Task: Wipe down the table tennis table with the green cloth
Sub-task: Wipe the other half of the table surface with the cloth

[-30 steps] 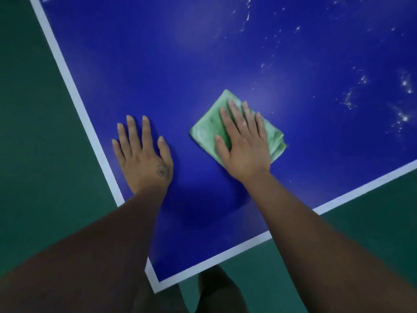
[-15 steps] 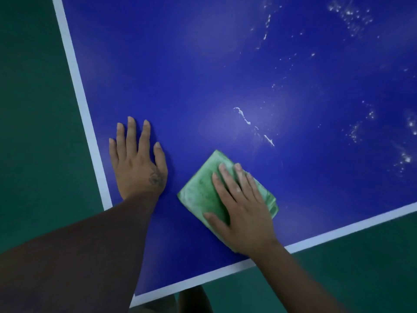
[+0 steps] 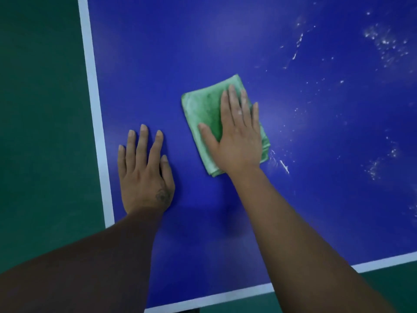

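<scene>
Cloth (image 3: 203, 114) on table (image 3: 158, 64), right grip (image 3: 237, 141) atop

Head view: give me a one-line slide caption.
The right hand presses a folded green cloth on the blue table, left hand flat beside it, white specks to its right.

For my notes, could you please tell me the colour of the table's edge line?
The edge line is white; head view.

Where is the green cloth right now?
In the head view, the folded green cloth lies flat on the blue table tennis table under the flat right hand. The left hand rests on the table just to its left.
</scene>
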The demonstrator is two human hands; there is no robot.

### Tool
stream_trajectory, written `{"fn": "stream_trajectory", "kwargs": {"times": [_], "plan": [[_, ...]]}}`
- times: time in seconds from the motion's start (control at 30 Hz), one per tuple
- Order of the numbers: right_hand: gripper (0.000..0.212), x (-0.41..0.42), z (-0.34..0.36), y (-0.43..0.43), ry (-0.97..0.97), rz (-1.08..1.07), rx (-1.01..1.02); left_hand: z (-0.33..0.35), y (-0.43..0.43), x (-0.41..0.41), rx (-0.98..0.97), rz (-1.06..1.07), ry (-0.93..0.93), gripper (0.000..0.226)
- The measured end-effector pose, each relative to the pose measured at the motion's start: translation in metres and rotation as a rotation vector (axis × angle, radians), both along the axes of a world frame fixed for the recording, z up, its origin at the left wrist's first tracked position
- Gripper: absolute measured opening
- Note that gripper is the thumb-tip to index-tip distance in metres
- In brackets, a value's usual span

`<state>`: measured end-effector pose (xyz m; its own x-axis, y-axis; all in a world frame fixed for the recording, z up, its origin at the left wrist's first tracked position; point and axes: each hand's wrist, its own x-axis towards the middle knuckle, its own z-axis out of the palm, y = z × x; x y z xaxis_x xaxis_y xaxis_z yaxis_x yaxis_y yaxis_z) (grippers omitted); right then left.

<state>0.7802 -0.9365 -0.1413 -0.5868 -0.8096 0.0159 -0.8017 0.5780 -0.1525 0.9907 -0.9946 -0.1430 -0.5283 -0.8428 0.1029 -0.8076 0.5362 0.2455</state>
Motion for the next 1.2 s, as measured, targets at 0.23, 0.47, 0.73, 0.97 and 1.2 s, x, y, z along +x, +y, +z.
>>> {"fn": "stream_trajectory", "kwargs": {"times": [0.23,0.47,0.73,0.97,1.2], "plan": [[0.087,-0.066,0.006,0.016,0.079,-0.104,0.07,0.002,-0.001,0.0,0.039,0.011,-0.031,0.059],[0.063,-0.041,0.015,-0.008,0.057,0.088,0.088,0.002,-0.001,0.0,0.078,0.013,-0.041,0.061],[0.065,0.007,0.017,-0.097,0.015,0.164,0.104,0.0,0.0,0.001,0.073,0.021,-0.005,0.063],[0.062,-0.058,0.026,-0.075,-0.082,0.035,0.087,0.014,0.002,-0.006,0.085,0.027,0.0,0.061],[0.076,-0.121,0.03,-0.031,-0.105,0.138,0.19,0.021,-0.02,-0.106,0.12,0.202,0.01,0.066]]}}
